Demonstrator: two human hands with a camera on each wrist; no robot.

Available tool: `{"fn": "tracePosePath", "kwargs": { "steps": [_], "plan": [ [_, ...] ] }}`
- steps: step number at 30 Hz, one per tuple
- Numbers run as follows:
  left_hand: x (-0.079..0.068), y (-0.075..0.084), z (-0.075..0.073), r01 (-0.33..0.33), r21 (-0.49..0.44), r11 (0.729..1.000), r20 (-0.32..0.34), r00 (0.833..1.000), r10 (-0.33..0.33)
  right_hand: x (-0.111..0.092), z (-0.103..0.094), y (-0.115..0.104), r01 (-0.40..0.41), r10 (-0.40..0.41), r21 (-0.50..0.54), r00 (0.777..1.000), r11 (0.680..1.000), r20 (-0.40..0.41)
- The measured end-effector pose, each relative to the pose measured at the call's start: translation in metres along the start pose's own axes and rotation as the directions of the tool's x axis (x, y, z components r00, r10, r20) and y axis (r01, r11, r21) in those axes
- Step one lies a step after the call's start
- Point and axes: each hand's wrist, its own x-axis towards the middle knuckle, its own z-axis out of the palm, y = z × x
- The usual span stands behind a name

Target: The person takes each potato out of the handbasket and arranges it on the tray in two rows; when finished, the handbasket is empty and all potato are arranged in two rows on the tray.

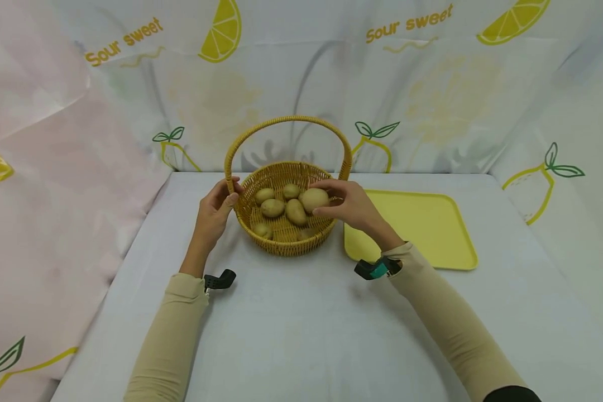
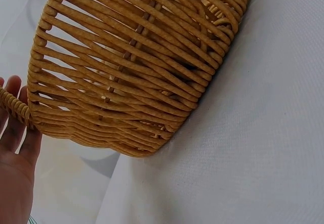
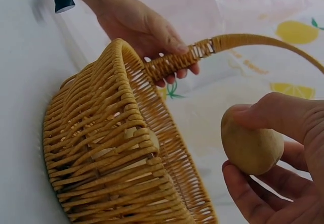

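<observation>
A wicker basket with a tall arched handle stands on the table, several potatoes lying in it. My left hand grips the base of the handle on the basket's left side; in the right wrist view its fingers curl round the wrapped handle. Over the basket's right side, my right hand holds a larger potato between thumb and fingers. The right wrist view shows that potato raised above the rim. In the left wrist view, the basket's woven side hides the potatoes.
A yellow rectangular tray lies on the table right of the basket, partly behind my right forearm. White cloth covers the table. A lemon-print curtain hangs close behind the basket.
</observation>
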Motion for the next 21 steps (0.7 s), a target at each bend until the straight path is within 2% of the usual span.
{"fn": "tracePosePath", "kwargs": {
  "steps": [8, 21],
  "plan": [
    [0.0, 0.0, 0.0, -0.015, -0.002, 1.0, 0.001, 1.0, 0.015, -0.015, -0.014, 0.0, 0.004, -0.002, 0.037, 0.999, 0.999, -0.049],
    [-0.001, 0.003, -0.003, -0.008, 0.007, 1.0, 0.006, 1.0, 0.008, -0.033, -0.039, 0.014, -0.057, 0.062, 0.041, 0.986, 0.998, -0.152]
  ]
}}
